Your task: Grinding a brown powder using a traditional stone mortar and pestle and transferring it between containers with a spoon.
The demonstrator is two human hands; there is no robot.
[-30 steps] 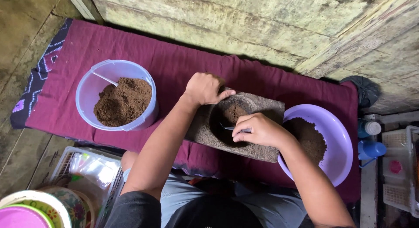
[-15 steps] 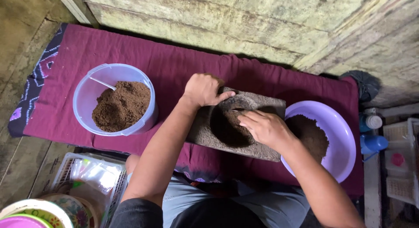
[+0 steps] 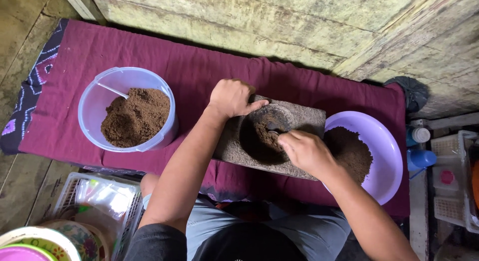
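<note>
A grey stone mortar slab (image 3: 239, 143) lies on the maroon cloth (image 3: 149, 54). The left hand (image 3: 232, 98) grips its far edge; the right hand (image 3: 305, 151), fingers closed on a small tool, works brown powder (image 3: 264, 133) in its hollow.

Left hand (image 3: 232, 98): forearm reaching toward 1 o'clock, palm down, fingers curled, thumb out toward 3 o'clock. Right hand (image 3: 305, 152): forearm running toward 11 o'clock, fingers pinched together (grip contents unclear), knuckles up.
</note>
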